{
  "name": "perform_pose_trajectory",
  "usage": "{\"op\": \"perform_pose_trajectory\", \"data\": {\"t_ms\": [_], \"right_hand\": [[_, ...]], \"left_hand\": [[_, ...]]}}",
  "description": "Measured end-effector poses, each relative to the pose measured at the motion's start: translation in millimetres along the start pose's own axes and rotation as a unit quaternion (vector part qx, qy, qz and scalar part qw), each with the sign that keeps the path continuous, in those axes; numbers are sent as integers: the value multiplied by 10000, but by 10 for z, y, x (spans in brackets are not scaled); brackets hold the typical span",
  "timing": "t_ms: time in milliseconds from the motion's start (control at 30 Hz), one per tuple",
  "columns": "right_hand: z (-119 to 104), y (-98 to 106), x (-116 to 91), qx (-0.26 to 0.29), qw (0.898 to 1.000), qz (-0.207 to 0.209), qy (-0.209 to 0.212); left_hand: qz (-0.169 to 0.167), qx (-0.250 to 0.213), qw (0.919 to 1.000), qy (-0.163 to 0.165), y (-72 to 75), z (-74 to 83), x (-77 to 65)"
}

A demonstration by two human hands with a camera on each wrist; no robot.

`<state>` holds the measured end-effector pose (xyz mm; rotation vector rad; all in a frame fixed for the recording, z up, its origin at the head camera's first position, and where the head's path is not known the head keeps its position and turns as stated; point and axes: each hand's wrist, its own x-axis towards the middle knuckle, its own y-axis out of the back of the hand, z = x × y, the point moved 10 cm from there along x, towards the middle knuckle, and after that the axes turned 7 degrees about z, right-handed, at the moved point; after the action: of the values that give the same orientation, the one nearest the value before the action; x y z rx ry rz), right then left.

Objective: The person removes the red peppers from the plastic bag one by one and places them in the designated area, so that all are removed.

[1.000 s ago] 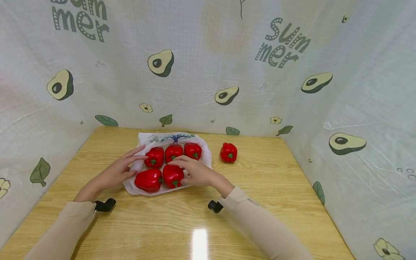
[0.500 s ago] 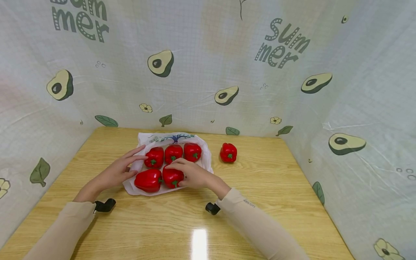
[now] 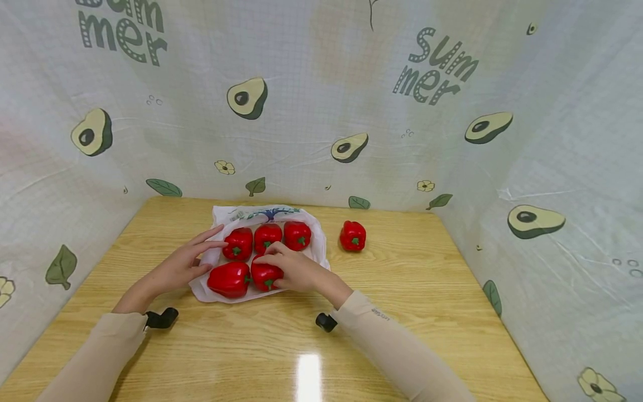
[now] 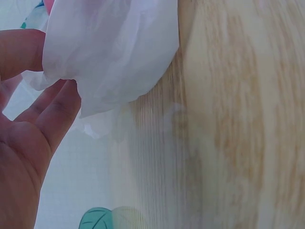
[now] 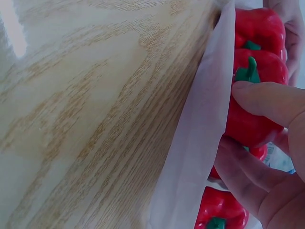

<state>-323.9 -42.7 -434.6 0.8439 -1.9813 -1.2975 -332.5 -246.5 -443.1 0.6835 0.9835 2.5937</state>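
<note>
In the head view a white plastic bag [image 3: 228, 214] with a blue and green tree print lies opened out, with several red bell peppers in it. My right hand [image 3: 300, 271] grips the front right bell pepper [image 3: 263, 273]. The right wrist view has my thumb beside the green stem of that bell pepper [image 5: 255, 119], with the other fingers along its far side. On the left, my left hand [image 3: 178, 271] holds the bag's edge. Thumb and fingers lie around the white film [image 4: 109, 52] in the left wrist view. Another bell pepper [image 3: 228, 279] lies left of the gripped one.
One loose red bell pepper [image 3: 353, 236] stands on the wooden table [image 3: 402, 290], right of the bag. Behind and at both sides hangs a pale cloth [image 3: 301, 111] printed with avocados. Black wrist cameras sit under both wrists.
My right hand has moved slightly left and its fingers have closed round the front right bell pepper. The left hand and the bag have stayed in place.
</note>
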Motion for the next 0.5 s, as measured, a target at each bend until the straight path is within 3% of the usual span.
{"op": "perform_pose_trajectory", "data": {"t_ms": [500], "right_hand": [[-53,-8,-1,-487,9984,-49,276]], "left_hand": [[-60,38,9999,113,-16,-24,-1]]}}
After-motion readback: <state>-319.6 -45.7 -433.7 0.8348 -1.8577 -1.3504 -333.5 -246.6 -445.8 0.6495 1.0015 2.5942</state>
